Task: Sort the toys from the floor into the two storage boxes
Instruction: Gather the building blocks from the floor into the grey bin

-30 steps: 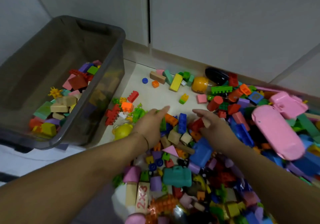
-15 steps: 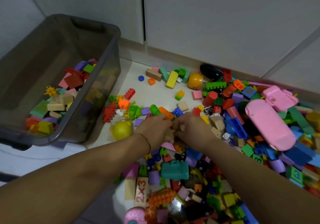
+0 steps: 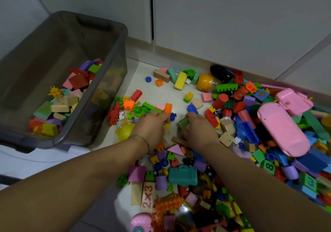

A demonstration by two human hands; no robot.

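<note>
- Nearest, on the wrist side of both hands, lies a flat wooden plank [image 3: 148, 196] printed "2x3", its long axis pointing toward the hands. A rounded teal suitcase toy [image 3: 182, 175] of smooth plastic is just beside it.
- Just behind the knuckles, between the two wrists, a pink triangle [image 3: 174, 149] lies flat among small studded bricks.
- The right hand [image 3: 199, 133] has its fingers curled round a matte green block [image 3: 183, 123], squarish and probably wood. A brown wooden stick [image 3: 176, 140] lies under its thumb side.
- The left hand [image 3: 152, 131] is curled too, and a yellow block [image 3: 168, 127] shows at its fingertips. Whether it is gripped or only touched, I cannot tell.
- The hands sit close together, apart by a narrow gap.
- The key relation is that the storage box [image 3: 114, 74] lies left of and beyond both grips, with its long axis running away from the person. The left hand is the nearer, so the green block would have to cross over it or be passed.
- The box is smoky translucent plastic and already holds wooden and plastic blocks at its near end. Only this one box is in view.
- Right of the grips is a glossy pink car shell [image 3: 283, 129], long and rounded.
- Farthest, a yellow capsule [image 3: 204, 83] sits by the wall.
</note>
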